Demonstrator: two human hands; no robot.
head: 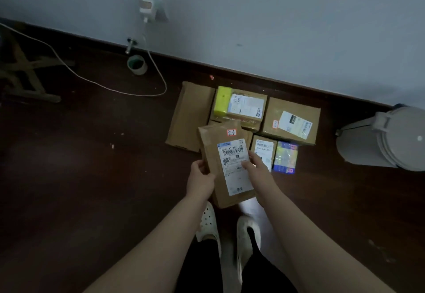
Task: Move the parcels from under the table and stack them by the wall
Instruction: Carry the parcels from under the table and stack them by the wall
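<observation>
Both hands grasp a brown parcel [224,161] above the floor, left hand [200,177] on its left edge, right hand [256,166] over its label. It hides part of the parcels [289,120] lying by the far wall [299,28]; label print is unreadable.

A held parcel [226,166] sits between the left grip [200,179] and right grip [257,166], in front of the parcels [291,120] on the floor [92,177] by the wall [276,28]; a flat box [190,115] lies leftmost among them; a bin [381,136] stands well to their right; a tape roll [137,64] lies to their left, near the wall.
</observation>
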